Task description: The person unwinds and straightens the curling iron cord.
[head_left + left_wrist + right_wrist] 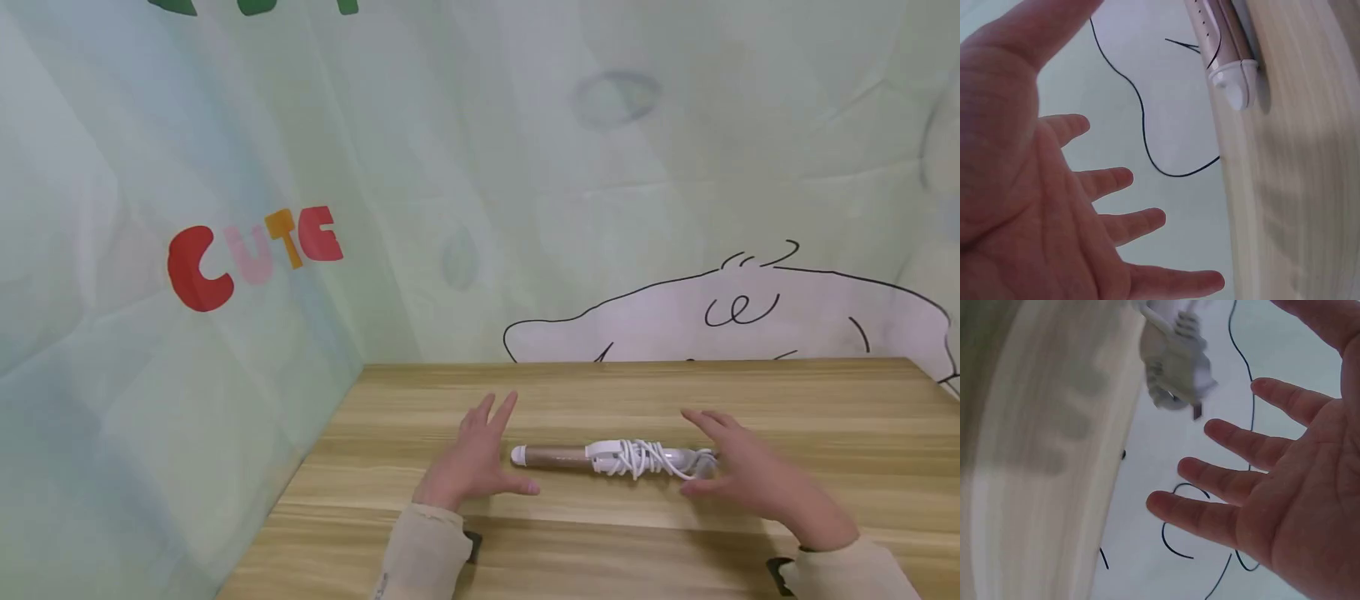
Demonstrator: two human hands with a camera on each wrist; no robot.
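Observation:
A curling iron (pixel 558 457) with a rose-brown barrel and white handle lies crosswise on the wooden table. Its white cord (pixel 637 458) is wound round the handle. My left hand (pixel 476 458) is spread beside the barrel's white tip (pixel 1235 84), palm facing it, holding nothing. At the other end, my right hand (pixel 757 471) reaches toward the handle with fingers spread and thumb apart. In the right wrist view a white plug (pixel 1179 369) on the cord shows just past the fingertips. Both palms are bare.
The wooden table (pixel 420 392) meets a pale printed cloth (pixel 465 167) behind it and at the left. Coloured letters (pixel 201 267) and a line-drawn animal figure (pixel 810 308) decorate the cloth. Beige sleeves (pixel 427 550) cover the forearms.

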